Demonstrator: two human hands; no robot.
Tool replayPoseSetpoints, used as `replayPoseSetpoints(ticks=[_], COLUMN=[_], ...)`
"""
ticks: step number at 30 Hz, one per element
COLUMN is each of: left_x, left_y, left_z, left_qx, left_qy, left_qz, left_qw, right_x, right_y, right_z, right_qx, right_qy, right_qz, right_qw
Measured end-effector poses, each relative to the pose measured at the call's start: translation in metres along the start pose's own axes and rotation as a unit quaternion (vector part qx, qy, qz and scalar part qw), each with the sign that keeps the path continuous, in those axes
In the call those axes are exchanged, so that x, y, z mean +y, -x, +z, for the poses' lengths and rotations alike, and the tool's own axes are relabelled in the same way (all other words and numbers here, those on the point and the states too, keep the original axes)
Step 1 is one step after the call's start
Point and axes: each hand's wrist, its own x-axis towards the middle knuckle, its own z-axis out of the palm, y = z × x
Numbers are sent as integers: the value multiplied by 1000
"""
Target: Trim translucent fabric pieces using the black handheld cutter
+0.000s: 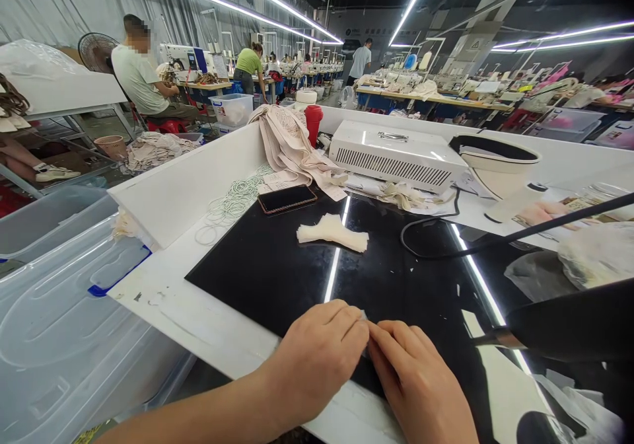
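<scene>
My left hand (321, 348) is closed, its knuckles up, over the front edge of the black glossy panel (277, 272). Against its fingertips press those of my right hand (419, 378), closed too. A sliver of something pale and greyish shows where the fingers meet; what it is stays hidden. Beyond my hands lies a stack of cream, foam-like pieces (331, 234) cut in a winged shape, touched by neither hand. A dark phone (287, 199) rests behind it at the panel's far left corner.
Pale green cord (232, 199) lies in loops at the left, near draped beige fabric (282, 140). A white vented metal box (396, 153) and a sun visor (495, 156) stand at the back. From the right juts a dark pointed tool (559, 325). Clear bins (59, 338) sit left.
</scene>
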Motion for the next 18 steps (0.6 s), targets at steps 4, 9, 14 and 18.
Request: replayPoseSetpoints(ticks=[4,9,14,18], left_x=[2,3,2,2], left_y=[3,7,7,8], left_z=[7,5,3,3], left_qx=[7,27,24,45], left_qy=[16,11,-5,-8], left_qz=[-7,-7,1,4], left_qw=[1000,1000,1000,999], right_x=[0,0,0,2], right_y=[-1,1,1,4], right_z=[0,2,3,3], right_qx=[2,3,1,-9], right_qy=[4,2,-2,-5], right_qz=[-5,-6,-3,-3], right_qw=[1000,1000,1000,1000])
